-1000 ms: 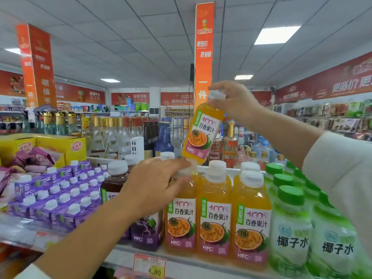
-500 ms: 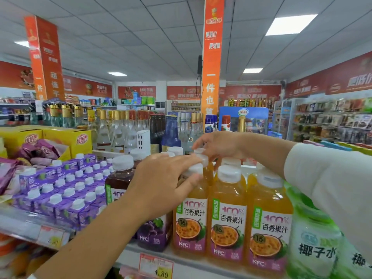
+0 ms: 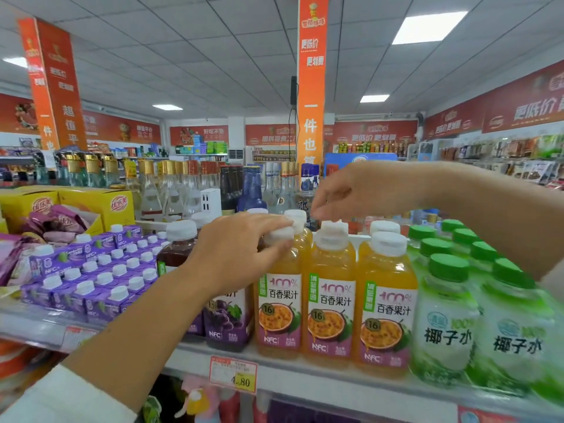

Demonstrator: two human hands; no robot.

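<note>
Juice bottles: clear plastic, round body, short neck, ribbed white screw cap, glossy label wrap, orange liquid inside. Three stand in the front row on the shelf [image 3: 335, 380], more caps behind them

Left hand [image 3: 241, 251] is on the front-left juice bottle [image 3: 279, 306]: fingers [image 3: 268, 222] laid over the cap top, thumb under the cap rim, clamped on it

Right hand [image 3: 351, 190] hangs at 1 o'clock from the left hand, above the back row. Its fingertips [image 3: 317, 209] point down, loosely bunched, with nothing between them. They sit just beside the cap of the back-row bottle [image 3: 297, 219], at its 2 o'clock, and I can't tell if they touch

Diff vs earlier: 1 s ago the right hand held a juice bottle by the cap up in the air, tilted with its base swung toward 7 o'clock. 0.5 s ago it was down among the back caps. Now that hand is off and raised, no bottle in it. Left hand hasn't moved off its cap

Orientation: back-row bottle upright, long axis vertical, cap to 12 o'clock, directly behind the front-left one. Front row all upright, labels facing the camera

Neighbours: grape juice bottle [image 3: 227, 319], dark purple, at 9 o'clock and touching the front-left bottle; green-capped coconut water bottles [image 3: 445, 315] at 3 o'clock of the row; purple cartons [image 3: 91, 285], boxy with white caps, further to 9; price tag [image 3: 233, 374] on the shelf edge at 6
</note>
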